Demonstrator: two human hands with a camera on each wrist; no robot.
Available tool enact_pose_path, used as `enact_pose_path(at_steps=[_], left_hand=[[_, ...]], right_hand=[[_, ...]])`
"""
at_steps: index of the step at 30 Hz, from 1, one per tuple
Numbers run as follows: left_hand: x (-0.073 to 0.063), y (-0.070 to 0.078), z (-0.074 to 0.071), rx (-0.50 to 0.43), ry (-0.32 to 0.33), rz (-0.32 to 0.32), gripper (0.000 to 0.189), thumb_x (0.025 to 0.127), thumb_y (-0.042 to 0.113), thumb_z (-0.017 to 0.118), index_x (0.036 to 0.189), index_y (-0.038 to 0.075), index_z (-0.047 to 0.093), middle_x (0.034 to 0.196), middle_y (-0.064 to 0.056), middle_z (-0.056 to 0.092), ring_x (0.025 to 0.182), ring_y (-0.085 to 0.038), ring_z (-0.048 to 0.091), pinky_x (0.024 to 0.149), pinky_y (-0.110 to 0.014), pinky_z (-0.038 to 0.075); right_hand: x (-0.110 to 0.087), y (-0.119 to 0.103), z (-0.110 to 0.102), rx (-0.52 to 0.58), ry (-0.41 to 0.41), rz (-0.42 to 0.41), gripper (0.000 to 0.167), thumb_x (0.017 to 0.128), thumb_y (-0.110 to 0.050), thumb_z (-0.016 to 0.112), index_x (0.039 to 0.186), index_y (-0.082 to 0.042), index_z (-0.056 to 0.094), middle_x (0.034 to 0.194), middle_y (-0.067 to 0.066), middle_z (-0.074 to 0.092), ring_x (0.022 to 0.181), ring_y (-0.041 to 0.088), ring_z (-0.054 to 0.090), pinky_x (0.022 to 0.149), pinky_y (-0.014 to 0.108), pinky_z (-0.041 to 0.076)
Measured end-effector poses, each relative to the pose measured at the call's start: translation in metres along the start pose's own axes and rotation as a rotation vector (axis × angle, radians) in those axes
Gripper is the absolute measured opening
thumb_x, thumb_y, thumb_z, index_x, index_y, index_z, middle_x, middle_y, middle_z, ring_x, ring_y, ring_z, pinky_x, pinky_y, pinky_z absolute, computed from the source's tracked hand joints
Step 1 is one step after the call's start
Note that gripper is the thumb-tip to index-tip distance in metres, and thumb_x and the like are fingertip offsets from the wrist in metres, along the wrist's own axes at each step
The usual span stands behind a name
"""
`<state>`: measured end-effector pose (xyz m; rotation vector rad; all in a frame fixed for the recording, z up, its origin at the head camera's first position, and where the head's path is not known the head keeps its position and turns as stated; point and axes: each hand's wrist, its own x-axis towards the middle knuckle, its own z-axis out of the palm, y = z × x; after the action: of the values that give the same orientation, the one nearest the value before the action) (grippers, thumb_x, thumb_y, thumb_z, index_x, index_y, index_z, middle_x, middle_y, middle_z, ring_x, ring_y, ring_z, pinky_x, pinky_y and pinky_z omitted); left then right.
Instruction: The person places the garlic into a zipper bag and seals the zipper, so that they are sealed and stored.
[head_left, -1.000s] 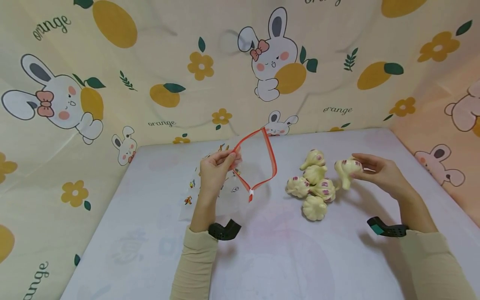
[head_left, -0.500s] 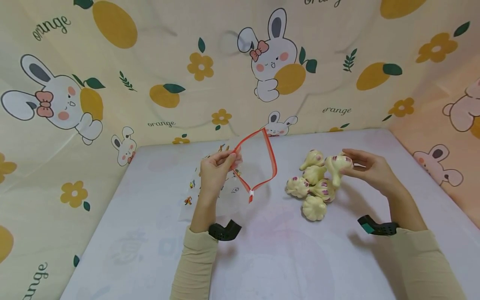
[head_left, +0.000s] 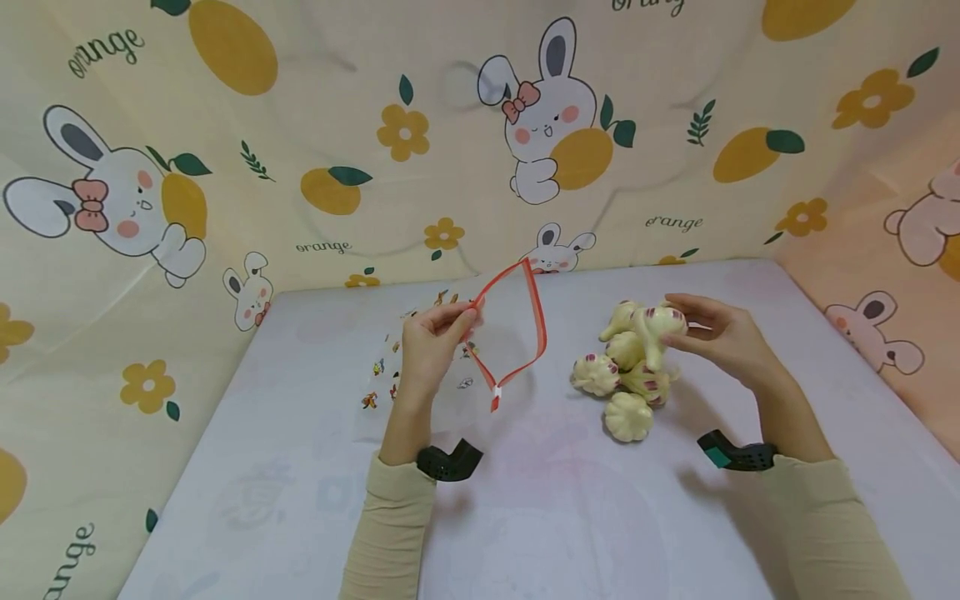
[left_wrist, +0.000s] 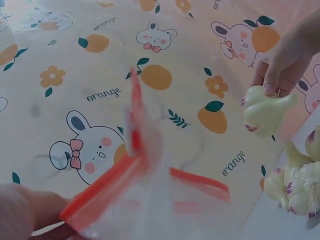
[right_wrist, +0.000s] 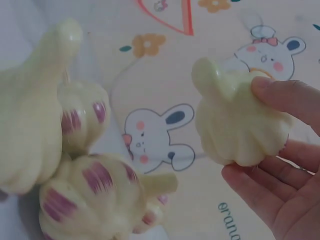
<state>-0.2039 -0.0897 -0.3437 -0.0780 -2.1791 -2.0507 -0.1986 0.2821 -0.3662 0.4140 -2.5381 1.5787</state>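
Note:
My left hand [head_left: 429, 346] pinches the rim of a clear zip bag [head_left: 538, 321] with a red zip edge and small coloured prints. The bag's mouth gapes toward the right, and a white slider sits at its lower corner. In my right hand [head_left: 723, 337] is a garlic bulb [head_left: 654, 323], cream with purple patches, gripped between thumb and fingers above the pile. Several more garlic bulbs [head_left: 628, 417] lie heaped on the table under it. The right wrist view shows the held garlic bulb [right_wrist: 240, 117] apart from the heap.
A white table [head_left: 540, 517] carries everything. Behind it and at both sides hangs a cream cloth [head_left: 420, 67] printed with rabbits and oranges. Each wrist wears a black strap mount [head_left: 450, 460].
My right hand has carried the garlic bulb leftward, from beside the heap to over it. The left hand stays nearly in place; the bag's mouth has shifted slightly left.

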Motion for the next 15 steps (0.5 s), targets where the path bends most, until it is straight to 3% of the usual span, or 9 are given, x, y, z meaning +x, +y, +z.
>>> enact_pose_path(at_steps=[6, 12, 15], left_hand=[[-0.001, 0.001, 0.002, -0.016, 0.005, -0.010, 0.020, 0.089, 0.009, 0.068, 0.105, -0.002, 0.072, 0.090, -0.013, 0.074, 0.069, -0.001, 0.065, 0.066, -0.012, 0.057], [-0.002, 0.000, 0.003, -0.037, 0.024, 0.007, 0.019, 0.090, 0.007, 0.067, 0.104, -0.005, 0.071, 0.076, 0.008, 0.064, 0.062, 0.000, 0.060, 0.062, -0.011, 0.056], [-0.002, -0.001, 0.002, -0.049, 0.034, 0.014, 0.019, 0.090, 0.007, 0.066, 0.104, -0.006, 0.071, 0.073, 0.005, 0.066, 0.061, 0.001, 0.060, 0.062, -0.012, 0.056]], right_hand=[[0.003, -0.003, 0.010, 0.022, -0.003, -0.035, 0.054, 0.084, 0.004, 0.069, 0.133, 0.009, 0.049, 0.109, -0.032, 0.058, 0.093, -0.015, 0.060, 0.076, 0.004, 0.053], [0.006, -0.008, 0.019, 0.047, -0.010, -0.050, 0.054, 0.085, 0.003, 0.068, 0.135, 0.008, 0.048, 0.110, -0.030, 0.058, 0.093, -0.013, 0.061, 0.078, 0.004, 0.053], [0.008, -0.012, 0.024, 0.066, -0.015, -0.056, 0.055, 0.085, 0.003, 0.068, 0.134, 0.012, 0.045, 0.111, -0.030, 0.058, 0.094, -0.013, 0.061, 0.078, 0.004, 0.053]])
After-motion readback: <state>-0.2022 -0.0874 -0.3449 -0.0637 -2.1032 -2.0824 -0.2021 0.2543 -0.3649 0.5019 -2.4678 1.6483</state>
